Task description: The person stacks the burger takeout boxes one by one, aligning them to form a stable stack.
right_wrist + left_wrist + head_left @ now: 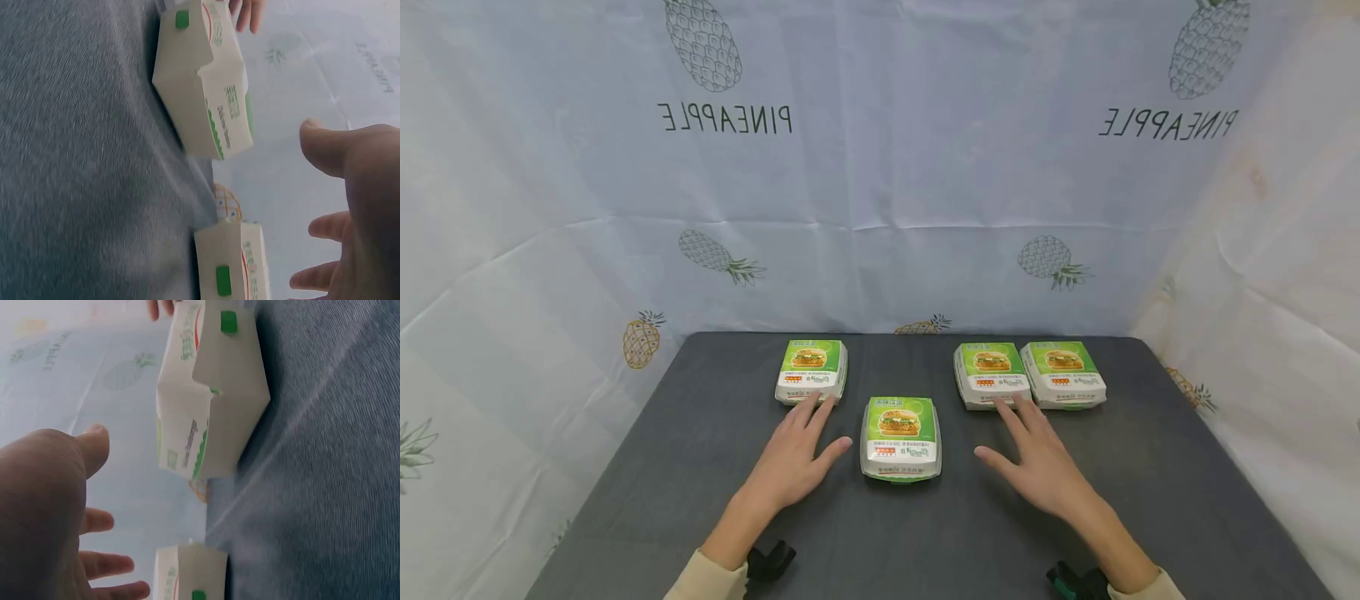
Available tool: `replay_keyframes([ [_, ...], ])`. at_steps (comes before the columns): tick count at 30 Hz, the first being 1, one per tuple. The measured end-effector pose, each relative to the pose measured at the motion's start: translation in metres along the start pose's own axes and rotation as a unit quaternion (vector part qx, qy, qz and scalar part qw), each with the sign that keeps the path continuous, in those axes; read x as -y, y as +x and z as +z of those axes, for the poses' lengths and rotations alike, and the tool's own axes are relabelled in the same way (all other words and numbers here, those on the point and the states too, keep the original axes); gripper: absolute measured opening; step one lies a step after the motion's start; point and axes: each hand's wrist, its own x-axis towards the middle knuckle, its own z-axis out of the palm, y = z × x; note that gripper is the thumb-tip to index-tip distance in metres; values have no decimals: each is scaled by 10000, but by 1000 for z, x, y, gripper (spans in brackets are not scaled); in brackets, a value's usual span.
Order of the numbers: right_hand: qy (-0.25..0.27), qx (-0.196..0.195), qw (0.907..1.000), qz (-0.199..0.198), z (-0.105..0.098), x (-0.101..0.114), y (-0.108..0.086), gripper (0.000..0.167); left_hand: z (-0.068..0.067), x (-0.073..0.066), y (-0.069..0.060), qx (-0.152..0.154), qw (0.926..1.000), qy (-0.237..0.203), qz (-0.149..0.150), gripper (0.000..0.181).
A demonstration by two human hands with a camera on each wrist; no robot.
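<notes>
Burger boxes, white cardboard with a green lid and a burger picture, lie on the dark table. The front middle box (901, 439) sits between my two hands. My left hand (790, 462) is spread to its left, fingertips overlapping the near edge of the back left box (811, 371) in the head view; contact cannot be told. My right hand (1037, 458) is spread to its right, fingertips over the near edge of the inner right box (992, 375). Beside that one stands the outer right box (1063, 375). Both wrist views show the front middle box (212, 394) (203, 81) apart from the thumbs.
The dark cloth-covered table (880, 542) ends at a white curtain (880, 167) printed with pineapples, which also runs along both sides. A black strap mount (769, 562) is on the left wrist and another (1078, 581) on the right.
</notes>
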Motion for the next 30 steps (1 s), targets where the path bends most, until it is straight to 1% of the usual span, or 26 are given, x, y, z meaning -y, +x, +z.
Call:
replay_keyframes([
  [4, 512, 132, 9986, 98, 2, 8, 3, 86, 1, -5, 1, 140, 9981, -591, -81, 77],
  [7, 872, 190, 9960, 94, 5, 14, 6, 84, 1, -6, 2, 243, 9944, -1015, -144, 75],
  [9, 1052, 196, 9942, 59, 7, 18, 8, 82, 2, -7, 3, 256, 9918, -1248, -133, 73],
  [13, 1321, 169, 9911, -73, 11, 25, 13, 80, 4, -9, 6, 268, 9871, -1575, -86, 69],
  [17, 1602, 229, 9867, -170, 18, 29, 18, 77, 9, -11, 10, 424, 9818, -1849, -131, 68],
  [20, 1914, 348, 9806, -230, 23, 31, 21, 75, 12, -12, 12, 577, 9775, -2023, -136, 67],
  [22, 2119, 446, 9760, -225, 26, 32, 24, 74, 14, -13, 13, 670, 9745, -2139, -84, 67],
  [26, 2412, 551, 9687, -222, 32, 33, 28, 73, 18, -15, 17, 832, 9654, -2469, -55, 66],
  [30, 2544, 629, 9649, -188, 39, 33, 31, 73, 21, -16, 20, 922, 9581, -2711, -112, 67],
])
